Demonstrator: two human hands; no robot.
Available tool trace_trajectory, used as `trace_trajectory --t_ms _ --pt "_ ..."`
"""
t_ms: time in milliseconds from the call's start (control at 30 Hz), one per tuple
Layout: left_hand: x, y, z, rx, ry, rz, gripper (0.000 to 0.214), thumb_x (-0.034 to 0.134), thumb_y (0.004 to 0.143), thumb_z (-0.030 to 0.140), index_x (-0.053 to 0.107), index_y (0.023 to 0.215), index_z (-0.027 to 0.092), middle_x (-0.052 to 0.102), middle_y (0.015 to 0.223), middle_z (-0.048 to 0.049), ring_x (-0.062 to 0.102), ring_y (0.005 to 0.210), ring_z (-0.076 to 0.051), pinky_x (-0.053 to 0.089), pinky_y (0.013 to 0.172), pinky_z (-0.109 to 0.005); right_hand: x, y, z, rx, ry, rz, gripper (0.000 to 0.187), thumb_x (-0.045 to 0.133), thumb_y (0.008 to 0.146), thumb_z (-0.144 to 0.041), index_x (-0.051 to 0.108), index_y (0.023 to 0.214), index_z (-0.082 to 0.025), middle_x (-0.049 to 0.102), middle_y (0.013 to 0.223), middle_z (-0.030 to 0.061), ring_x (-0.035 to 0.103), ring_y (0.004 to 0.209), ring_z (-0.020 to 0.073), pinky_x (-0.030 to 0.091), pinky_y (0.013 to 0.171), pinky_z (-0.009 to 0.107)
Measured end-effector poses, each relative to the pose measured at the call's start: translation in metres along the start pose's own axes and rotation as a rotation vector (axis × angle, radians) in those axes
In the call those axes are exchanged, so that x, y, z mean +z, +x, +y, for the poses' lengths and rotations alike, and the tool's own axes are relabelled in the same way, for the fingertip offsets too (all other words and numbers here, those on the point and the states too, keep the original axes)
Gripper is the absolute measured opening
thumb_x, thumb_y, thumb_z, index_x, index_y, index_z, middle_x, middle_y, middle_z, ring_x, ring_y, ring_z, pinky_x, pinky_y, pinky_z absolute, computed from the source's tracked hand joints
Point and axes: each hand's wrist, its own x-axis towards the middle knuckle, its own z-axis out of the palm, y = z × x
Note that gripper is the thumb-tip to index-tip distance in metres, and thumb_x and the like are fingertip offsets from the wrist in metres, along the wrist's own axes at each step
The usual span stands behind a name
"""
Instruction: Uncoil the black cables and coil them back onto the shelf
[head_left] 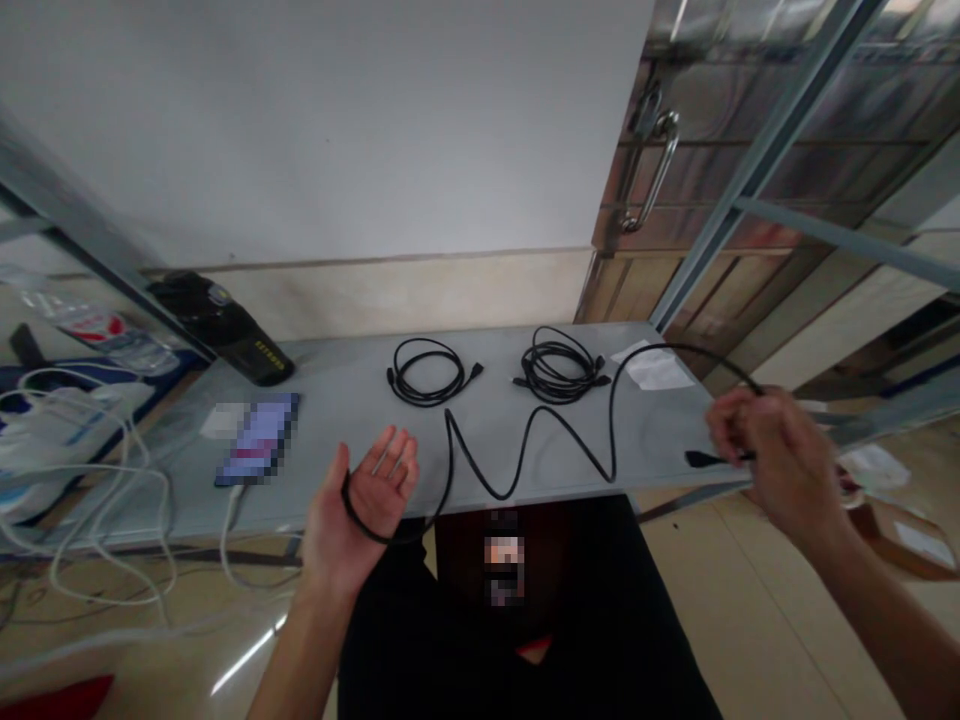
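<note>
A long black cable (525,455) runs in waves across the front of the grey table (337,400). My left hand (364,500) is palm up at the table's front edge, fingers spread, with the cable looped across its palm and round the thumb. My right hand (765,450) is off the table's right end, fingers closed on the cable near its plug, which sticks out to the left. Two coiled black cables lie further back: one coil (431,372) in the middle, another coil (559,368) to its right.
A phone (259,438) lies on the table's left with a white lead. A black bottle (225,325) lies at the back left. White paper (656,368) sits back right. White cables and a plastic water bottle (97,335) crowd the left. A metal door stands behind right.
</note>
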Motion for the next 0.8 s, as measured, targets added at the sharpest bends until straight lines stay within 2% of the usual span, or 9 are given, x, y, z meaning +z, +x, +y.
trace_trajectory --t_ms 100,200,300,400,467,567,667,733,800 --pt "0.019 -0.008 -0.024 -0.18 -0.023 -0.095 0.06 0.045 0.115 0.05 0.065 0.152 0.006 0.073 0.145 -0.0279 0.074 0.136 -0.034 0.068 0.103 -0.043 0.053 -0.024 -0.01 -0.094 -0.068 -0.26 0.037 0.044 0.117 -0.053 0.071 0.107 -0.029 0.073 0.094 0.006 0.069 0.079 0.0243 0.057 0.069 0.04" --pt "0.033 -0.013 -0.04 -0.31 -0.015 -0.154 0.067 0.045 0.116 0.052 0.059 0.156 0.001 0.071 0.146 -0.0315 0.073 0.137 -0.036 0.065 0.109 -0.045 0.111 -0.043 -0.026 -0.196 -0.049 -0.595 0.03 0.04 0.12 -0.041 0.066 0.126 -0.029 0.077 0.12 0.0082 0.075 0.113 0.0259 0.061 0.099 0.042" --pt "0.044 -0.013 -0.044 -0.343 0.01 -0.22 0.062 0.043 0.116 0.053 0.061 0.158 0.011 0.079 0.138 -0.0235 0.078 0.127 -0.035 0.066 0.106 -0.048 0.163 -0.056 -0.039 -0.309 -0.107 -0.799 0.027 0.04 0.12 -0.036 0.06 0.134 -0.025 0.078 0.126 0.0121 0.076 0.116 0.0282 0.061 0.102 0.044" --pt "0.053 -0.01 -0.036 -0.33 0.032 -0.219 0.057 0.041 0.118 0.052 0.068 0.152 0.015 0.085 0.11 -0.0147 0.085 0.1 -0.03 0.07 0.093 -0.045 0.201 -0.067 -0.044 -0.431 -0.215 -0.929 0.033 0.042 0.12 -0.039 0.054 0.143 -0.017 0.08 0.119 0.0168 0.08 0.105 0.0303 0.063 0.089 0.041" --pt "0.059 -0.006 -0.025 -0.329 0.016 -0.218 0.051 0.042 0.119 0.046 0.071 0.146 0.015 0.079 0.079 -0.0044 0.08 0.07 -0.021 0.071 0.083 -0.036 0.215 -0.069 -0.044 -0.49 -0.288 -0.977 0.044 0.041 0.121 -0.047 0.05 0.147 -0.013 0.082 0.109 0.0162 0.082 0.089 0.0293 0.061 0.074 0.037" --pt "0.065 0.003 -0.002 -0.313 0.013 -0.293 0.041 0.046 0.12 0.038 0.077 0.134 0.015 0.045 0.048 0.0099 0.047 0.035 -0.009 0.065 0.064 -0.024 0.225 -0.06 -0.042 -0.584 -0.342 -0.947 0.054 0.041 0.119 -0.061 0.051 0.147 -0.016 0.082 0.098 0.0097 0.079 0.077 0.0256 0.055 0.067 0.033" --pt "0.071 0.021 0.022 -0.256 0.162 -0.36 0.033 0.058 0.116 0.039 0.079 0.12 0.014 0.031 0.048 0.0122 0.027 0.031 -0.006 0.045 0.04 -0.019 0.229 -0.032 -0.036 -0.788 -0.395 -0.847 0.04 0.049 0.118 -0.056 0.063 0.124 -0.019 0.08 0.093 0.0069 0.077 0.086 0.0235 0.056 0.083 0.035" --pt "0.075 0.042 0.034 -0.147 0.313 -0.377 0.021 0.074 0.107 0.035 0.079 0.113 0.015 0.033 0.052 0.0126 0.024 0.034 -0.005 0.034 0.035 -0.017 0.235 -0.006 -0.03 -0.93 -0.45 -0.777 0.024 0.054 0.118 -0.039 0.065 0.11 -0.019 0.078 0.096 0.0073 0.075 0.092 0.0227 0.054 0.092 0.037" --pt "0.079 0.07 0.042 0.011 0.44 -0.383 0.018 0.087 0.096 0.029 0.076 0.103 0.017 0.033 0.055 0.0137 0.022 0.037 -0.003 0.033 0.037 -0.017 0.245 0.02 -0.021 -1.008 -0.504 -0.726 0.017 0.055 0.117 -0.025 0.067 0.107 -0.019 0.077 0.099 0.0065 0.072 0.097 0.0228 0.052 0.099 0.039"
